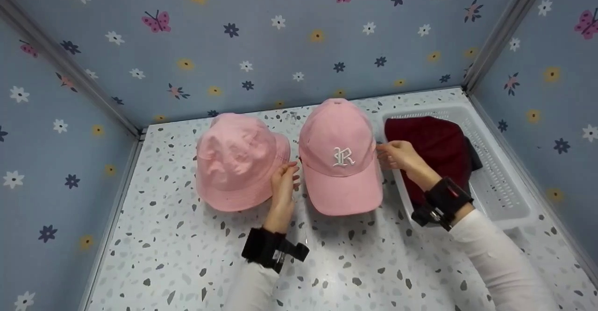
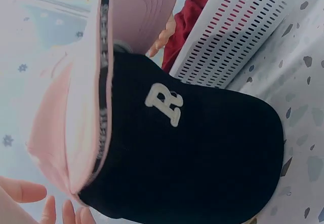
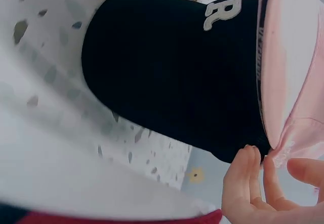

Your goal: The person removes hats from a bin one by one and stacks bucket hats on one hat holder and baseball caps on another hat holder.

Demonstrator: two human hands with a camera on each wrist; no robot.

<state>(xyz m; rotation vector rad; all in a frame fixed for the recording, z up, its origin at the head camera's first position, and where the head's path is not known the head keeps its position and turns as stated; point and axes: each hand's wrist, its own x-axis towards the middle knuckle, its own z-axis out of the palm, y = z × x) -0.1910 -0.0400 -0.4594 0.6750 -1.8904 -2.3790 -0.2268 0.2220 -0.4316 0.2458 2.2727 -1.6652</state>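
A pink baseball cap with a white embroidered R stands brim toward me. Beneath it, in both wrist views, sits a black cap with its own white R, hidden in the head view. My right hand pinches the pink cap's right edge; its fingertips lie right at the rim where the two caps meet. On the other side, my left hand is between the caps and a pink bucket hat. Its fingers are loose beside the pink cap's rim, holding nothing.
To the right, a white perforated basket holds a maroon cap with a dark part showing at its side. Flower-patterned panels wall in the speckled tabletop at the back and both sides.
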